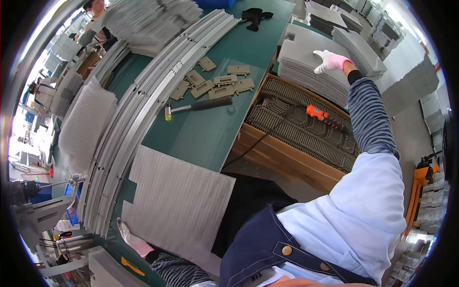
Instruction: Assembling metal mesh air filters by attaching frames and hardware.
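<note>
A grey finely patterned sheet (179, 198) with a notch in its left side lies on the green-topped workbench (184, 143), right in front of me. Beside its lower left corner rests my left hand (135, 240), in a white and pink glove with the fingers stretched out. Far to the right, my right hand (330, 62), gloved the same way, reaches over a stack of similar sheets (311, 79). Its fingers are spread, and I see nothing held in them. Whether the fingertips touch the top sheet I cannot tell.
Beyond the sheet lie a hammer (205, 105) and several beige plastic pieces (222, 88). Long metal rails (143, 95) run along the bench's left. An open cardboard box (287, 155) of ribbed parts stands right, an orange-and-black tool (325, 117) on top. A yellow cutter (132, 266) lies near-left.
</note>
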Demonstrator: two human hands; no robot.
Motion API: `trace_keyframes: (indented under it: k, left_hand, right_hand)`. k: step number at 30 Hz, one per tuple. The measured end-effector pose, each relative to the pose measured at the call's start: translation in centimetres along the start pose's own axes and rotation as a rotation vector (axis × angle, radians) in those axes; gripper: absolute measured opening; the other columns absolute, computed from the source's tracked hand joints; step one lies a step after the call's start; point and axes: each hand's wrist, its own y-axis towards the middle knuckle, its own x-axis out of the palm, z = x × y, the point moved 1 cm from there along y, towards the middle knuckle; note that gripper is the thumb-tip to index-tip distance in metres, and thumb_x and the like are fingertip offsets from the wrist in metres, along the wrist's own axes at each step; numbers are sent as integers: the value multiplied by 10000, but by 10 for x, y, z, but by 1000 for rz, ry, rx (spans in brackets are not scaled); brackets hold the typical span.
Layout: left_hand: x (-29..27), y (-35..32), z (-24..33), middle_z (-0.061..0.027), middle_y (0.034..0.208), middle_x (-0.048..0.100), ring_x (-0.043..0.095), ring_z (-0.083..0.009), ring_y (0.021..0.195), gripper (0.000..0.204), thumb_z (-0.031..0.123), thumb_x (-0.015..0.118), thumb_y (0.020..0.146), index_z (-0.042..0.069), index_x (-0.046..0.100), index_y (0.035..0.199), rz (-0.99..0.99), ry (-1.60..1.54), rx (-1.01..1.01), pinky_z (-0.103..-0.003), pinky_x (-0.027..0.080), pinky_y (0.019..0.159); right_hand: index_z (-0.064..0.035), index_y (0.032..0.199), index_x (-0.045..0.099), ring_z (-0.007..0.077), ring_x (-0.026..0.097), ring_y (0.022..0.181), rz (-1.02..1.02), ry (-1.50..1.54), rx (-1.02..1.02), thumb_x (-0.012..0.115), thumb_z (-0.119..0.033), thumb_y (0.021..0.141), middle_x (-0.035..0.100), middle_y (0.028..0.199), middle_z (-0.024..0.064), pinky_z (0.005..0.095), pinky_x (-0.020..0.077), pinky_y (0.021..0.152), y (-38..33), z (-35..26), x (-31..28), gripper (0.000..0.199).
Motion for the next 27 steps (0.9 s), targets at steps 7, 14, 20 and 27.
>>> trace_keyframes:
  k: [7,14,20,27]
  left_hand:
    - [-1,-5,-12,-107,1400,473,459,-217,1258,431,259,383,1020,22,491,1364,34,-11,52,-339,324,1087]
    - [5,-3,7,-81,1322,540,508,-206,1187,413,283,499,984,58,545,1327,93,-247,-83,-326,362,1050]
    - [1,-1,-1,-88,1371,501,463,-208,1244,426,280,464,995,53,517,1351,83,-231,-112,-332,317,1082]
    - [5,-6,9,-88,1328,526,501,-209,1189,416,276,463,994,43,529,1333,44,-176,-21,-335,359,1049]
  right_hand:
    - [-126,1522,134,411,246,1401,227,-40,-158,790,-523,683,243,1511,269,456,234,1148,65,-87,-19,1137]
    - [-68,1505,201,380,283,1393,280,90,-352,794,-397,678,305,1479,280,403,253,1147,39,-83,-70,1070]
    - [-62,1507,194,327,226,1428,320,-46,-563,764,-313,688,263,1519,239,392,207,1162,-2,-95,-67,1029]
    - [-99,1523,132,299,134,1459,164,354,-693,823,-391,646,176,1559,200,405,196,1169,-88,-80,-31,1154]
